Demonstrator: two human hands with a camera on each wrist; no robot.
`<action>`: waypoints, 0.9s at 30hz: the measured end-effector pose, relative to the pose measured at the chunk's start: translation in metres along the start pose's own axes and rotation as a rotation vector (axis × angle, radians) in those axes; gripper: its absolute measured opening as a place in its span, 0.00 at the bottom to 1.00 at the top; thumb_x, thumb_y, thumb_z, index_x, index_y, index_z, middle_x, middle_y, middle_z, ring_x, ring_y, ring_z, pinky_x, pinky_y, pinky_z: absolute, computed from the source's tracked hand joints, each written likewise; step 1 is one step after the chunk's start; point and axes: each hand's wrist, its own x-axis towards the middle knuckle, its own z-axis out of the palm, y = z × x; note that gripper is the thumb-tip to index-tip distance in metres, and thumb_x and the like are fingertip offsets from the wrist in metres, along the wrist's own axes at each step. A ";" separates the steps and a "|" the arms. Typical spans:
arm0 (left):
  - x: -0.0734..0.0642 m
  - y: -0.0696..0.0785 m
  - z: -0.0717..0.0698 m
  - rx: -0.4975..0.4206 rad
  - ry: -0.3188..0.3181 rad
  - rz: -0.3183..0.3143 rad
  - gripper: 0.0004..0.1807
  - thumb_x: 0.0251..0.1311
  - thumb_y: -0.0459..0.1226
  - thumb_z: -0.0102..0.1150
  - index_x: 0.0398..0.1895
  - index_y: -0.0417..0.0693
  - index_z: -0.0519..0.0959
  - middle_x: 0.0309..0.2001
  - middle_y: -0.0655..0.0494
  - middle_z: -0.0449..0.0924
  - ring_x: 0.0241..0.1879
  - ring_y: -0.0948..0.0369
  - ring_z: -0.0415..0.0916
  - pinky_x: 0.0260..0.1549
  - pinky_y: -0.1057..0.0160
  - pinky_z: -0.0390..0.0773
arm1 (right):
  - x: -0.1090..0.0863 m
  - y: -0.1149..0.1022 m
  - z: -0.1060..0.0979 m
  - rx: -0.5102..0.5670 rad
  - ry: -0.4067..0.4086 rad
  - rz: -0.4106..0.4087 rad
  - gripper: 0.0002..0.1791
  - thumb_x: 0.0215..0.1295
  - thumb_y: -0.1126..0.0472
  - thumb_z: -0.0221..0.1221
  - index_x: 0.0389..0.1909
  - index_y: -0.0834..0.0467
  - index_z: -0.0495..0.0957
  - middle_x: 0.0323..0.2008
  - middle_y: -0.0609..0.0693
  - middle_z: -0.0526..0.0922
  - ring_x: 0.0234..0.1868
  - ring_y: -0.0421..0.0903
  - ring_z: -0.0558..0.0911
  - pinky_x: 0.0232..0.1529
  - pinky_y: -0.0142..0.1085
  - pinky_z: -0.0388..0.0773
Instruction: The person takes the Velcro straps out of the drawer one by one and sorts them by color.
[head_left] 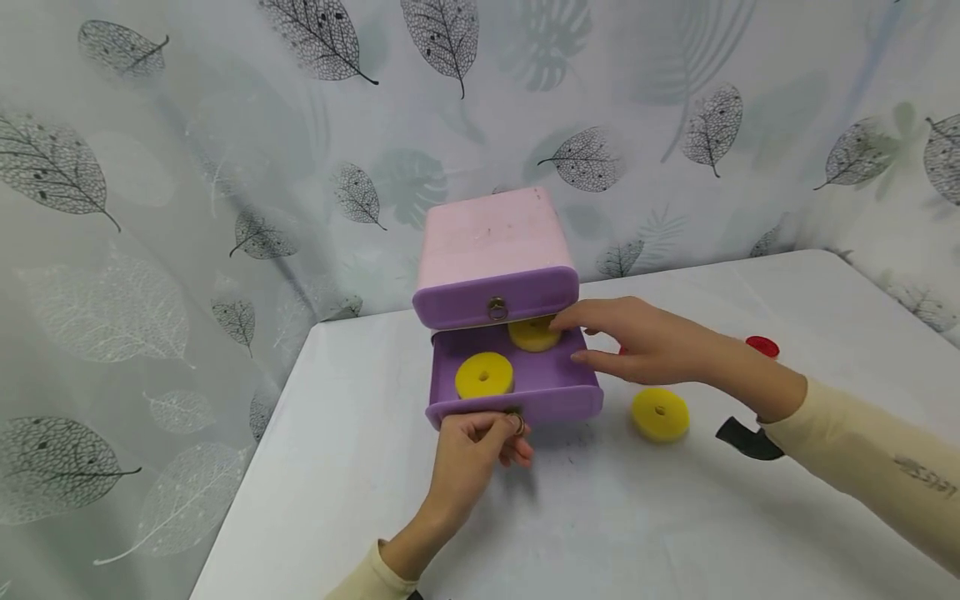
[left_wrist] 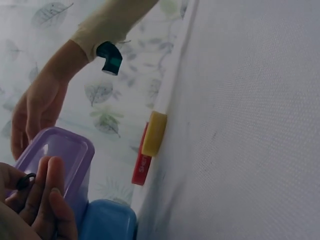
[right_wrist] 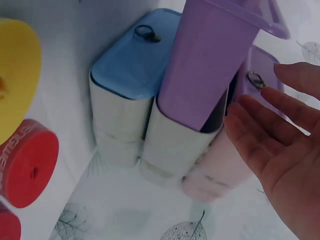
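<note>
The middle purple drawer [head_left: 555, 406] of a small stacked chest is pulled out. My left hand [head_left: 467, 458] grips its metal ring pull [left_wrist: 25, 181] at the front. Two yellow discs with centre holes lie inside: one yellow disc [head_left: 472, 385] near the front left, another yellow disc [head_left: 531, 336] at the back right, partly under the upper box. My right hand [head_left: 637, 337] hovers over the drawer's right side, its fingertips right at the back disc. In the right wrist view its fingers are loosely extended, and no held thing shows.
The chest's pink top box [head_left: 491, 237] has a closed purple front; a blue drawer [right_wrist: 131, 65] sits below the open one. Right of the chest are another yellow disc [head_left: 660, 415] and red discs with lettering, one red disc [right_wrist: 27, 165] nearest. A patterned curtain [head_left: 300, 167] hangs behind.
</note>
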 end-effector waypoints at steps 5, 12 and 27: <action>-0.002 0.000 0.003 -0.003 0.016 0.022 0.14 0.74 0.36 0.58 0.32 0.40 0.89 0.26 0.48 0.87 0.26 0.48 0.87 0.27 0.63 0.80 | 0.015 0.003 0.011 0.007 -0.052 0.010 0.21 0.73 0.66 0.64 0.65 0.59 0.75 0.58 0.48 0.81 0.55 0.51 0.81 0.56 0.51 0.79; -0.002 0.000 0.003 -0.013 0.023 0.040 0.14 0.73 0.35 0.58 0.32 0.39 0.89 0.26 0.48 0.87 0.25 0.47 0.87 0.26 0.64 0.80 | 0.031 0.008 0.026 0.077 -0.124 0.086 0.18 0.73 0.68 0.62 0.61 0.59 0.77 0.50 0.49 0.81 0.50 0.50 0.78 0.55 0.50 0.78; -0.002 0.002 0.004 -0.012 0.024 0.034 0.13 0.73 0.36 0.59 0.32 0.39 0.89 0.25 0.48 0.86 0.24 0.50 0.86 0.27 0.64 0.80 | 0.060 0.027 0.050 -0.325 -0.144 -0.106 0.09 0.72 0.70 0.58 0.48 0.63 0.70 0.34 0.47 0.64 0.37 0.48 0.71 0.43 0.41 0.69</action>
